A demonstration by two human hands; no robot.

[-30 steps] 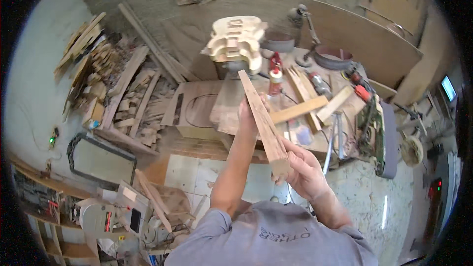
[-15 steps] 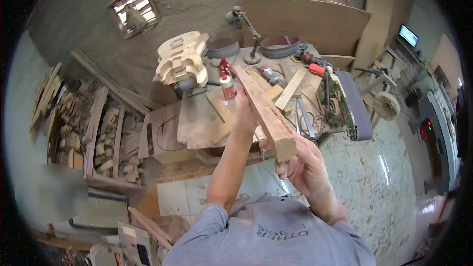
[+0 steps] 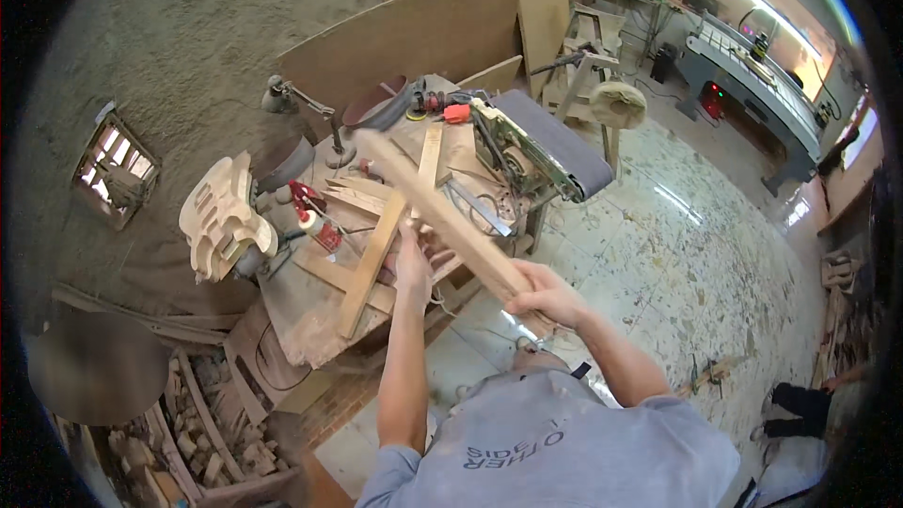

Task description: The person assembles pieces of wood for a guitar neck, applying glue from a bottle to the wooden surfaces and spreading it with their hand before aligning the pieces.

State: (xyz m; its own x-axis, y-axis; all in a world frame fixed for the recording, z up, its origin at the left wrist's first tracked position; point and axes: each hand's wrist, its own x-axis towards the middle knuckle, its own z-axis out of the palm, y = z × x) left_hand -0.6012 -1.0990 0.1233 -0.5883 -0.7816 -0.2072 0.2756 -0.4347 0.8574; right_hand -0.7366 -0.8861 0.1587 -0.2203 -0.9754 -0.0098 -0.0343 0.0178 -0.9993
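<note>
Hands both work one long wooden piece [image 3: 442, 216], which slants up over the workbench [image 3: 310, 310]. I see my right hand [image 3: 546, 296] with fingers clamped round its near end, off the bench's front edge. My left hand [image 3: 412, 268] touches its middle above the bench; whether those fingers close, I cannot tell.

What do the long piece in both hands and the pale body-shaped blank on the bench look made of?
Long piece: bare, unfinished wood, matte tan with straight grain. Body-shaped blank: probably raw pale wood too, uncoated, with thick sawn edges; its grain is too small to tell.
</note>
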